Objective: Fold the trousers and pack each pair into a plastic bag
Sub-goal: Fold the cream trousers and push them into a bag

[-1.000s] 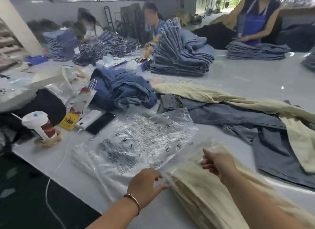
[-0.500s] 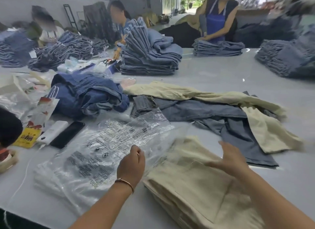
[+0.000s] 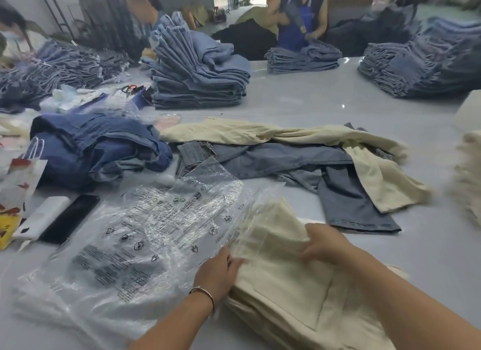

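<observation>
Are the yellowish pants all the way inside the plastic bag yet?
No, only partly: plastic bag covers just the far end of the folded cream trousers.
</observation>
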A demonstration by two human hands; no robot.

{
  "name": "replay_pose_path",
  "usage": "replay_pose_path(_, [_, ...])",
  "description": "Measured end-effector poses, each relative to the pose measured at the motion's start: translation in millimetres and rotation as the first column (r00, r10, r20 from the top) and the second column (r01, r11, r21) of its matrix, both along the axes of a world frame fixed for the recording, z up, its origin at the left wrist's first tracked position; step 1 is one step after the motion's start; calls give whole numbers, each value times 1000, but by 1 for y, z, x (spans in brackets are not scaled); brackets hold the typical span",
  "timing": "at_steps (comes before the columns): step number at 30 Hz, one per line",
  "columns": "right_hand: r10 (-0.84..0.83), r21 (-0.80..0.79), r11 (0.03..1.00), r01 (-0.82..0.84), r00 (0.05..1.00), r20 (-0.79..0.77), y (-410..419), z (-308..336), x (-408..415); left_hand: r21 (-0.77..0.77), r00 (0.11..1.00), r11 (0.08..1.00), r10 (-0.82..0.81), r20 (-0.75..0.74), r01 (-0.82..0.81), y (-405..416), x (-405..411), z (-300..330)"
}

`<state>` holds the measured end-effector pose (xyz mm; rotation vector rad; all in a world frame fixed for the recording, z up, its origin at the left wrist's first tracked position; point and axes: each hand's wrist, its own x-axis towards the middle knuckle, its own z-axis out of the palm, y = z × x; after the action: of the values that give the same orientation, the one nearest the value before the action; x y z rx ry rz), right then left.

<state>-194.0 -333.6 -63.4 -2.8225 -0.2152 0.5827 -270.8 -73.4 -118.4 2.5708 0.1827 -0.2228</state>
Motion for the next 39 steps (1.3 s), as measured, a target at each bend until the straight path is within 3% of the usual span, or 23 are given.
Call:
replay_pose_path(4, [132, -124, 986, -112, 976, 170, 14, 19, -36, -52, 999, 998, 31, 15, -30, 1, 1, -3])
replay_pose_path(8, [217, -134, 969, -206, 973, 74, 34, 8, -88, -105, 997, 993, 59, 45, -54, 4, 0, -5])
replay_pose_path(13, [202, -278, 947, -161, 971, 128, 67, -35, -137, -217, 992, 974, 86, 96, -63, 11, 0, -4])
replay_pose_path(16, [149, -274, 957, -99, 974, 168, 69, -38, -138, -270, 983, 961, 107, 149, -63, 22, 1, 3])
replay_pose_path(21, [156, -301, 950, -82, 960, 231, 61, -32, -122, -212, 937, 975, 136, 323, -68, 56, 11, 28])
replay_pose_path(23, [108, -217, 975, -42, 948, 301, 49, -21, -109, -163, 928, 985, 107, 357, -51, 69, 13, 40])
replay_pose_path(26, [-161, 84, 986, 144, 952, 259, 14, 9, -84, -144, 945, 989, 18, 328, 31, 81, 8, 50])
replay_pose_path(29, [-413, 456, 836, 305, 897, 158, -22, 40, -74, -107, 973, 970, -209, 96, 218, 83, 2, 51])
replay_pose_path(31, [-469, 663, 702, 260, 869, 156, -34, 63, -73, -43, 927, 937, -350, -133, 348, 79, -1, 48])
replay_pose_path(33, [-484, 778, 607, 163, 852, 199, -31, 89, -76, -41, 875, 909, -411, -257, 415, 73, -5, 45])
replay_pose_path(35, [-422, 825, 565, 31, 870, 256, -15, 109, -82, -150, 885, 925, -377, -274, 348, 69, -8, 47])
replay_pose_path(37, [-347, 832, 550, -67, 888, 301, 9, 119, -90, -366, 931, 918, -258, -258, 153, 66, -8, 56])
replay_pose_path(39, [-261, 805, 579, -127, 907, 331, 33, 116, -96, -594, 947, 804, -166, -273, -31, 66, -7, 66])
